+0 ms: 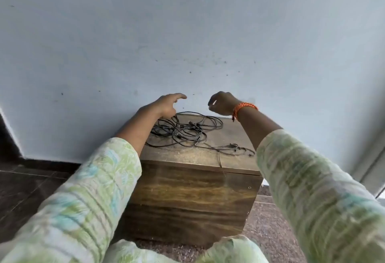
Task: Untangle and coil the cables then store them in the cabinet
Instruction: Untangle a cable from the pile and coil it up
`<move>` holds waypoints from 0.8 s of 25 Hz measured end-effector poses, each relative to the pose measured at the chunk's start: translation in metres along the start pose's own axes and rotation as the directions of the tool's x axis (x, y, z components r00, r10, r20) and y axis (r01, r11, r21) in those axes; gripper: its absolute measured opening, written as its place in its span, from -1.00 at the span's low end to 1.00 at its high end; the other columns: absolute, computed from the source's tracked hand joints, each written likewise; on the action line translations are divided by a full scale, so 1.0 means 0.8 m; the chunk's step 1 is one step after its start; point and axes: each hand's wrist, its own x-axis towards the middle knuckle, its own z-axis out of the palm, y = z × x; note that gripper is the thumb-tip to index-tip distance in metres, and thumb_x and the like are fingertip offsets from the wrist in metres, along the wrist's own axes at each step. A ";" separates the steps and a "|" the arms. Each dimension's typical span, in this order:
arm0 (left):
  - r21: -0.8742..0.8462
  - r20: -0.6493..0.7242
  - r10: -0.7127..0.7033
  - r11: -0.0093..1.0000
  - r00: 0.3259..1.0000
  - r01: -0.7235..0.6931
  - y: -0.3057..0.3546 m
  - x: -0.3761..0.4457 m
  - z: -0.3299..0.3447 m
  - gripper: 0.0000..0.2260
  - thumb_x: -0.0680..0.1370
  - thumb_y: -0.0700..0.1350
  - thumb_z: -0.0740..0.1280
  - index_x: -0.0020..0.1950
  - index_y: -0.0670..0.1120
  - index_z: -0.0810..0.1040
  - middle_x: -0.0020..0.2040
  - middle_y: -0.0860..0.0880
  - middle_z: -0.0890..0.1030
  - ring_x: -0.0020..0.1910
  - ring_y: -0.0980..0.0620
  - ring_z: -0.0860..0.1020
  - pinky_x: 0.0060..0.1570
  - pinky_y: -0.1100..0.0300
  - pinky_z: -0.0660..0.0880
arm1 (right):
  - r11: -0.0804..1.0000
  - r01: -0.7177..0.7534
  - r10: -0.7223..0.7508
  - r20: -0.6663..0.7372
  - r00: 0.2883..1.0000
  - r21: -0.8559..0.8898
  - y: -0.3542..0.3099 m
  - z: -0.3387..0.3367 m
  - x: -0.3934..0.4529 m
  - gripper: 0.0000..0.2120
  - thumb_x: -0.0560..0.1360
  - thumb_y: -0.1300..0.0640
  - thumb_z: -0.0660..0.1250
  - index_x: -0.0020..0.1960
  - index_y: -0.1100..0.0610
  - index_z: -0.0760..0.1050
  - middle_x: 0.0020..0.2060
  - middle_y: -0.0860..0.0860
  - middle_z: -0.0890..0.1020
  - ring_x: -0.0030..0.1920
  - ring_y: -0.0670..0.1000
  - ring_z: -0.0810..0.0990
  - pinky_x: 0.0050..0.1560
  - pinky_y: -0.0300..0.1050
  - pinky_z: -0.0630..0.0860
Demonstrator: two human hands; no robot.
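A tangle of thin black cables (187, 130) lies on top of a low wooden cabinet (187, 196) that stands against a pale blue wall. One loose cable end (233, 148) trails toward the cabinet's front right edge. My left hand (168, 105) hovers above the tangle's left side, fingers relaxed and one pointing right, holding nothing. Above the tangle's right side, my right hand (221, 103) has loosely curled fingers and is empty; an orange thread band is around its wrist. Both arms wear green patterned sleeves.
The cabinet's front (193, 181) is closed. Dark tiled floor (31, 185) lies to the left, speckled floor (268, 229) to the right. The wall (187, 33) rises directly behind the cabinet. A pale door frame edge (370, 171) shows at far right.
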 end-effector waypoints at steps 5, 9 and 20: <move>0.236 0.037 -0.134 0.964 0.990 0.121 -0.043 0.052 0.018 -0.36 0.49 -0.36 0.16 0.46 0.17 0.22 0.55 -0.04 -0.02 0.52 -0.12 -0.05 0.42 -0.12 0.14 | 0.995 0.019 -0.022 0.027 0.999 0.101 -0.050 0.074 0.030 -0.56 0.52 -0.13 0.31 0.22 0.17 0.55 0.16 0.15 0.59 0.14 0.17 0.57 0.15 0.04 0.52; 0.225 -0.030 -0.170 0.959 0.985 0.172 -0.074 0.076 0.062 -0.74 0.54 -0.24 0.17 0.13 0.00 0.52 0.33 -0.12 0.38 0.36 -0.14 0.29 0.20 0.02 0.34 | 0.971 -0.057 0.052 0.026 0.998 0.234 -0.070 0.119 0.066 -0.63 0.49 -0.08 0.35 -0.02 0.26 0.57 -0.07 0.21 0.67 -0.10 0.18 0.66 -0.03 0.07 0.62; -0.133 -0.123 -0.077 0.989 0.989 0.061 -0.044 0.076 0.030 -0.56 0.42 -0.50 0.11 0.12 -0.11 0.56 0.30 -0.16 0.47 0.33 -0.08 0.42 0.24 0.10 0.43 | 0.964 -0.088 0.048 0.161 0.986 0.252 -0.078 0.136 0.062 -0.75 0.48 0.00 0.39 -0.13 0.21 0.55 -0.20 0.14 0.64 -0.16 0.13 0.63 -0.04 -0.01 0.61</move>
